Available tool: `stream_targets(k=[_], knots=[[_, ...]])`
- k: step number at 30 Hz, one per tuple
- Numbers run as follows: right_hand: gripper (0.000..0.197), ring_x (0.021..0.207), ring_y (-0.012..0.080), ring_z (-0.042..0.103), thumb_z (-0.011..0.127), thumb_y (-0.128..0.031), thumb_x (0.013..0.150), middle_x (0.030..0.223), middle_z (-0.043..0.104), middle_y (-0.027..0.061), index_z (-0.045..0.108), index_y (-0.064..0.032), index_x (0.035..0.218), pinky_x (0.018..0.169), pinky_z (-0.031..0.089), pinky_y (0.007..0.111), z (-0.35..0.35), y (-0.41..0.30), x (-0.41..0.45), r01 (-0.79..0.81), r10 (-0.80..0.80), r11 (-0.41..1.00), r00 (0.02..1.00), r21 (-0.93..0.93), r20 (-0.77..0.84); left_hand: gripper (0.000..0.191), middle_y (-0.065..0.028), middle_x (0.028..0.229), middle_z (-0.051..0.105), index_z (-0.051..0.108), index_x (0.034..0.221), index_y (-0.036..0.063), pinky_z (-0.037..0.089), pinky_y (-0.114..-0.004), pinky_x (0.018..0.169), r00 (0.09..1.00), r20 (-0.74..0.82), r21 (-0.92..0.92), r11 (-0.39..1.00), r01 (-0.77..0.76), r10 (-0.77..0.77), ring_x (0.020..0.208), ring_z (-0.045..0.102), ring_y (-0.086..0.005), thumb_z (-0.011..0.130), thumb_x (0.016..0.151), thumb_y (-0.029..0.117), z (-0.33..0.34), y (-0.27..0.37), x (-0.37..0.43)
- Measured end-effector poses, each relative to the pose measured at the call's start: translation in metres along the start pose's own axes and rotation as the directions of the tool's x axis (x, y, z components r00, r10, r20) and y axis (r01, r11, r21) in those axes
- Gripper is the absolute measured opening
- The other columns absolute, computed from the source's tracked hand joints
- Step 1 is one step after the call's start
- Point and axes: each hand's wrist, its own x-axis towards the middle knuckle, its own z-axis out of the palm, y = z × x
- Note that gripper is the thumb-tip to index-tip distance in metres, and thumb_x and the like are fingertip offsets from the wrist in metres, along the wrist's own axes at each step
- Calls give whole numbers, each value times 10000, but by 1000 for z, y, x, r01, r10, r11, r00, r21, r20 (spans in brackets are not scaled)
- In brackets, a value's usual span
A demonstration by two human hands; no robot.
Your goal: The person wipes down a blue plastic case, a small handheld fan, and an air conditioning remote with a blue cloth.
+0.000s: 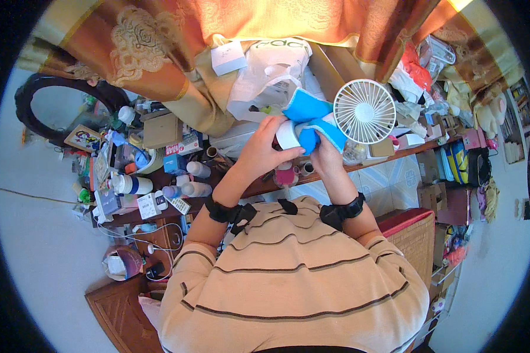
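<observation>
A small white fan with a round grille is held tilted in front of me, above the desk. My left hand grips the fan's white base, thumb along its near side. Around the neck lies a bright blue cloth, with one flap standing up and another folded by the grille. My right hand holds the cloth against the fan from below; its fingertips are partly hidden. Just beyond both hands, a white plastic bag with writing on it lies crumpled.
A white box stands beside the bag, below orange curtains. On the left are several bottles, a cardboard box and an oval mirror frame. A woven-topped seat with a red edge is at my right.
</observation>
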Motion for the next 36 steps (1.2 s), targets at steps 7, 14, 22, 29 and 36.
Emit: stream_targets(k=[7, 14, 22, 29, 36], knots=[[266, 858, 167, 558, 563, -51, 777, 956, 547, 83, 493, -12, 1030, 736, 491, 303, -13, -7, -2, -70, 66, 997, 995, 39, 79, 610, -145, 951, 532, 475, 1075, 10, 446, -339, 714, 993, 121, 30, 999, -12, 8, 846, 559, -261, 731, 622, 329, 0, 6, 3], [358, 869, 230, 559, 557, -173, 754, 972, 563, 119, 478, -30, 1072, 767, 466, 375, -26, -12, 3, -184, 105, 954, 943, 235, 315, 326, -87, 898, 595, 528, 1013, 69, 480, -282, 545, 857, 485, -641, 595, 485, -175, 701, 597, -181, 617, 756, 249, 18, -29, -26], [419, 895, 312, 558, 530, -325, 780, 974, 565, 155, 481, -42, 1084, 780, 458, 443, -42, 1, 14, -335, 183, 906, 862, 260, 472, 265, -50, 776, 582, 505, 1009, 59, 453, -245, 412, 772, 625, -724, 281, 630, -120, 540, 569, -133, 564, 803, 214, 24, -18, -30], [400, 874, 160, 558, 641, -92, 692, 954, 550, 64, 485, -42, 1057, 739, 487, 301, -22, 2, 3, 164, -82, 925, 967, -343, 240, 499, -98, 982, 564, 482, 1093, 16, 465, -318, 687, 983, 170, -269, 963, -14, 62, 842, 553, -203, 698, 684, 204, 3, 11, -8], [381, 838, 162, 560, 675, -162, 696, 946, 568, 78, 520, -36, 1021, 716, 480, 300, -7, -10, 0, 310, -109, 665, 940, -679, 323, 594, -140, 927, 553, 499, 1081, 21, 441, -351, 748, 998, -11, 119, 991, -64, 66, 845, 555, -295, 750, 608, 279, -11, 24, -4]])
